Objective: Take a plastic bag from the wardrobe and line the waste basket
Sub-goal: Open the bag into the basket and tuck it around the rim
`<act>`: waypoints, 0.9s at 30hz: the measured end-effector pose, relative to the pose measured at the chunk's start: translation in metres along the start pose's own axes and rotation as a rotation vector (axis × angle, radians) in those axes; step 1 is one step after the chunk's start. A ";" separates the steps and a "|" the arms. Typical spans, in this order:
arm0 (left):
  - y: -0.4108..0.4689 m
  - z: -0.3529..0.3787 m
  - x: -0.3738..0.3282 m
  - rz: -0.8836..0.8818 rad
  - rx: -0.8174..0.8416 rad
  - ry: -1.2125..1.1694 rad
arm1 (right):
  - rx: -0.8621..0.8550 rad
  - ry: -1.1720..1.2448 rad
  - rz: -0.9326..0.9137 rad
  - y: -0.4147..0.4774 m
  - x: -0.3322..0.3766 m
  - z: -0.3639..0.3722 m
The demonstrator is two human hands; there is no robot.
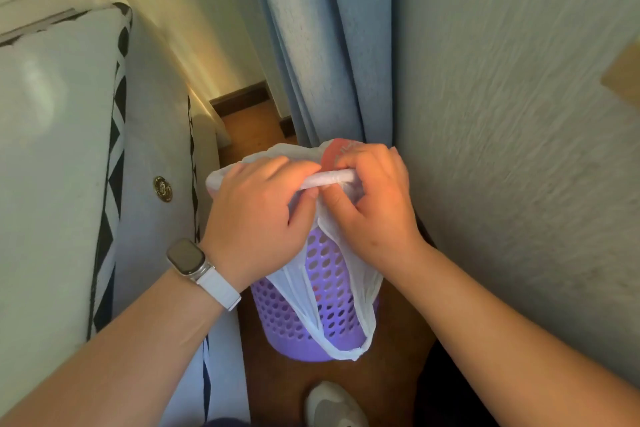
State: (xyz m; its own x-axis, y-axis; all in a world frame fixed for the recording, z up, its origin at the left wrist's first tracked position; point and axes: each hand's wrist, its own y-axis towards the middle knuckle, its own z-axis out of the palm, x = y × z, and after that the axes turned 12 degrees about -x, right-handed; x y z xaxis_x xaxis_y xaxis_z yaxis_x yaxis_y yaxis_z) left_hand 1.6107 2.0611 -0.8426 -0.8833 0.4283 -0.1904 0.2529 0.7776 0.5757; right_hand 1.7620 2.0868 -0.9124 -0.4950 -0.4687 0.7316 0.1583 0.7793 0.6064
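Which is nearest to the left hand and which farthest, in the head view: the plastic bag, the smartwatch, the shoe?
From the left hand:
1. Plastic bag, held in its grip.
2. Smartwatch, on that hand's own wrist.
3. Shoe, on the floor at the bottom edge.

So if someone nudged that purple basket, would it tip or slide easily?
Probably. The purple basket looks like thin plastic full of holes, so likely light. It is tall and narrow, so a push near the rim might tip it. The smooth wooden floor may let it slide.

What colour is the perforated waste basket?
Purple, the perforated plastic waste basket with round holes, seen in the head view.
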 end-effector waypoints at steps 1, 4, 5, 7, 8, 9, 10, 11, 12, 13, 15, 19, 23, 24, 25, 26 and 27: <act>0.000 0.001 0.002 0.000 0.010 -0.008 | 0.010 0.005 0.009 -0.001 0.000 0.001; -0.001 0.003 0.010 -0.003 0.030 -0.056 | 0.067 0.016 0.013 -0.002 -0.005 0.001; -0.002 0.004 0.013 -0.003 0.030 -0.072 | 0.087 0.023 0.018 -0.001 -0.007 0.000; -0.002 0.005 0.017 -0.016 0.015 -0.102 | 0.083 0.040 0.026 0.001 -0.011 -0.002; -0.001 0.006 0.019 -0.027 0.002 -0.115 | 0.066 0.052 0.033 0.002 -0.013 -0.003; -0.001 0.006 0.019 -0.037 -0.011 -0.126 | 0.051 0.065 0.048 0.002 -0.015 -0.005; -0.001 0.005 0.019 -0.043 -0.021 -0.138 | 0.042 0.080 0.062 0.003 -0.016 -0.007; -0.001 0.005 0.018 -0.047 -0.028 -0.150 | 0.038 0.096 0.072 0.003 -0.017 -0.008; -0.001 0.005 0.018 -0.052 -0.035 -0.163 | 0.033 0.112 0.077 0.003 -0.018 -0.009; 0.000 0.004 0.018 -0.058 -0.044 -0.175 | 0.026 0.126 0.083 0.003 -0.019 -0.009; 0.000 0.003 0.019 -0.072 -0.063 -0.194 | 0.001 0.137 0.100 0.004 -0.020 -0.010; -0.001 0.004 0.018 -0.061 -0.078 -0.221 | -0.043 0.109 0.092 0.004 -0.017 -0.010; 0.000 0.002 0.017 -0.014 -0.064 -0.179 | -0.065 0.081 0.062 0.004 -0.017 -0.008; 0.000 0.000 0.015 0.004 -0.062 -0.136 | -0.069 0.071 0.048 0.004 -0.016 -0.007; -0.001 -0.002 0.011 0.014 -0.063 -0.090 | -0.075 0.063 0.027 0.004 -0.015 -0.006; 0.000 -0.004 0.006 0.020 -0.066 -0.050 | -0.084 0.057 0.000 0.004 -0.014 -0.005; 0.000 -0.004 0.001 0.028 -0.066 -0.016 | -0.092 0.054 -0.023 0.004 -0.012 -0.003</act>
State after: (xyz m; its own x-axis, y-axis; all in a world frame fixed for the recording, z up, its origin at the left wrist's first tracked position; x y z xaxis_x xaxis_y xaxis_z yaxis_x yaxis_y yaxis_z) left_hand 1.6078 2.0594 -0.8394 -0.8695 0.4575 -0.1861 0.2503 0.7331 0.6324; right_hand 1.7712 2.0940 -0.9180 -0.4534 -0.5098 0.7312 0.2261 0.7277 0.6475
